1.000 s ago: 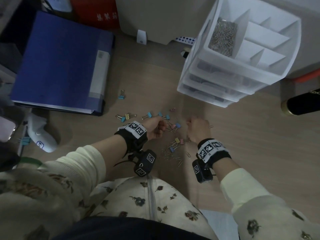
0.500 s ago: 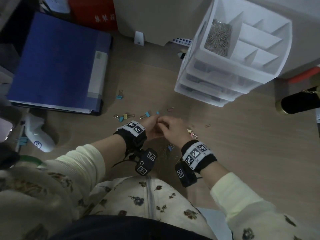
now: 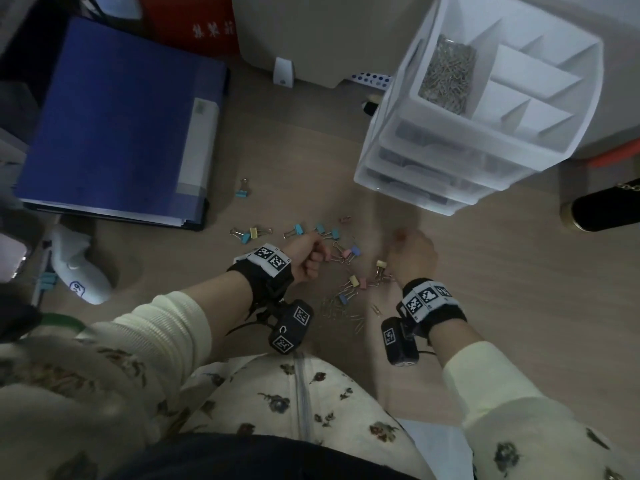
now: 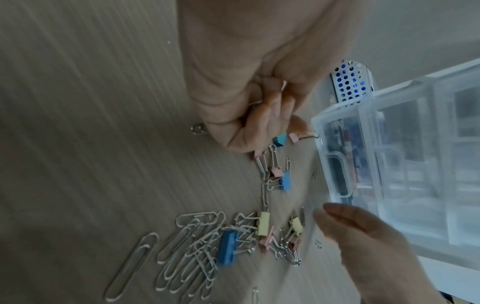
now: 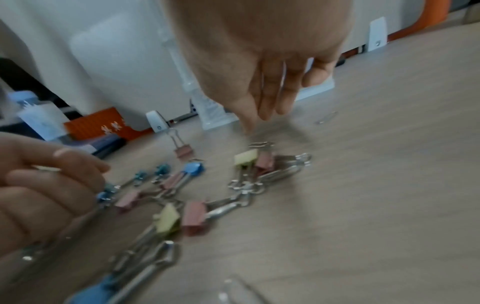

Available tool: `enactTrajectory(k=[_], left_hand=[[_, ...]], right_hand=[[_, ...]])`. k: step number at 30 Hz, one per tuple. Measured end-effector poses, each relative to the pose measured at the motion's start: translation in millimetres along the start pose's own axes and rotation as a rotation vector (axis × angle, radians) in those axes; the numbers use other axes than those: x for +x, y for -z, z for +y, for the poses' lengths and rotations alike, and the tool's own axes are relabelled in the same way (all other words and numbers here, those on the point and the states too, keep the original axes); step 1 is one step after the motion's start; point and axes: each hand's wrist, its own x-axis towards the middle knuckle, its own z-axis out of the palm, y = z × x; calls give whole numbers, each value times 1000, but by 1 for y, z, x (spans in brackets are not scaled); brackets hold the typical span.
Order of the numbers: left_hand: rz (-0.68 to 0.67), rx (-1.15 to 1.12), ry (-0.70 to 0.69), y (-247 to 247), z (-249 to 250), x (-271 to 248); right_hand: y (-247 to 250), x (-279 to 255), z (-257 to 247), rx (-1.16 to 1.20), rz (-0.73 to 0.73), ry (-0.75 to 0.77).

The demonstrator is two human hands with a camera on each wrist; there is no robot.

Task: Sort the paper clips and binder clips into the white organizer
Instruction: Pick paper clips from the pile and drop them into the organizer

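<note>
Pastel binder clips (image 3: pixel 349 252) and silver paper clips (image 3: pixel 339 310) lie scattered on the wooden table between my hands. My left hand (image 3: pixel 311 258) is curled in a fist by the clips; in the left wrist view its fingers (image 4: pixel 267 115) grip silver paper clips. My right hand (image 3: pixel 412 254) hovers to the right of the pile. The right wrist view shows its fingers (image 5: pixel 262 107) hanging straight and empty above a yellow and pink binder clip (image 5: pixel 253 160). The white organizer (image 3: pixel 467 129) stands at the far right, with paper clips (image 3: pixel 446 74) in its left top compartment.
A blue folder (image 3: pixel 114 123) lies at the far left, with a lone blue binder clip (image 3: pixel 242 192) beside it. A white device (image 3: pixel 79 271) sits at the left edge and a black cylinder (image 3: pixel 606 209) at the right edge. A red box (image 3: pixel 194 26) stands at the back.
Half a second ago my right hand met my left hand over the clips. It has since drawn back to the right with its fingers loose; the left fist stayed put.
</note>
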Motion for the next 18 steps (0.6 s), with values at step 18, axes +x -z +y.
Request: enactTrajectory(k=[18], left_hand=[[10, -111, -38, -5, -2, 6]], right_hand=[[-5, 1, 4, -328, -176, 123]])
